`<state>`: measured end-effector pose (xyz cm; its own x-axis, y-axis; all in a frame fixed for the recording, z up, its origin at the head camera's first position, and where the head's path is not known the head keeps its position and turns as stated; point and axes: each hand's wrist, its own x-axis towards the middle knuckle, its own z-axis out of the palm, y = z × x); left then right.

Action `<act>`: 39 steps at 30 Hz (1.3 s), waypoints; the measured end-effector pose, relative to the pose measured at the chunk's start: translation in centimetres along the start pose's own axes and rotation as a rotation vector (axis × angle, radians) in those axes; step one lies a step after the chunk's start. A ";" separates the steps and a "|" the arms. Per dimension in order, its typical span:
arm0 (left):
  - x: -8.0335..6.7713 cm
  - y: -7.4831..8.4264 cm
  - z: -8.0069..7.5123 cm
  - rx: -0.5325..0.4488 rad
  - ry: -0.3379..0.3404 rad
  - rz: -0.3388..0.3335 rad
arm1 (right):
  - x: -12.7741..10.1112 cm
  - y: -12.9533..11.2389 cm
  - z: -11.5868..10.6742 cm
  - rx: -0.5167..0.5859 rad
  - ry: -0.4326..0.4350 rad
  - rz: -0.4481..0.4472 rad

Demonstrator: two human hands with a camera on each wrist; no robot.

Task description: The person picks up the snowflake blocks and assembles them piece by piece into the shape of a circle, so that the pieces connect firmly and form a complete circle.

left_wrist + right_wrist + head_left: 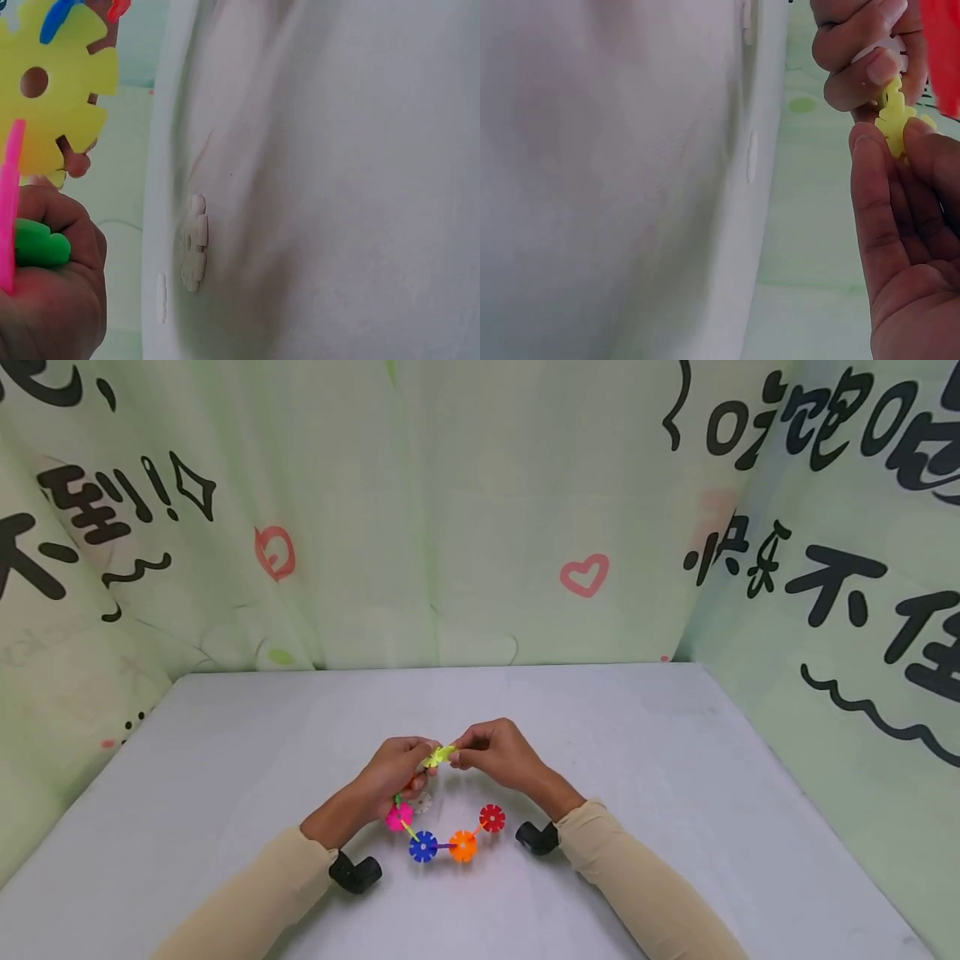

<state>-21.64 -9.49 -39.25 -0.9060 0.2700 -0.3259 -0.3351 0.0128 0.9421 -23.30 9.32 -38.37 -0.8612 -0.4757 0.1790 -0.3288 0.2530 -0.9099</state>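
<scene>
Both hands raised over table point(225, 760); left hand point(390, 770), right hand point(498, 752) pinch yellow disc point(438, 756).

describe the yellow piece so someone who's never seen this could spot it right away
On the grey table, find the two hands meeting at the middle. Pinched between their fingertips is the yellow snowflake disc, raised above the chain of pink, blue, orange and red discs.

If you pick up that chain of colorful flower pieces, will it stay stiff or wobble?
The chain would probably wobble: its discs meet only at thin slotted joints. It looks light, since both hands lift one end by pinching the yellow disc. A hard tug might pop a joint.
</scene>
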 end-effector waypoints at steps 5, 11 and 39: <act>-0.2 0.0 0.0 -0.072 -0.007 0.011 | 0.0 -0.4 0.2 0.036 0.025 -0.037; -0.1 -0.2 0.1 -0.127 0.000 0.007 | -0.6 -2.0 0.5 0.053 0.028 -0.053; -0.4 0.3 -1.4 0.051 0.164 -0.051 | 1.6 1.0 -0.6 -0.244 -0.210 0.073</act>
<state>-21.75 -10.90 -38.93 -0.9197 0.1073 -0.3776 -0.3715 0.0725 0.9256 -25.30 9.32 -38.76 -0.7953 -0.6061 0.0127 -0.3747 0.4749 -0.7963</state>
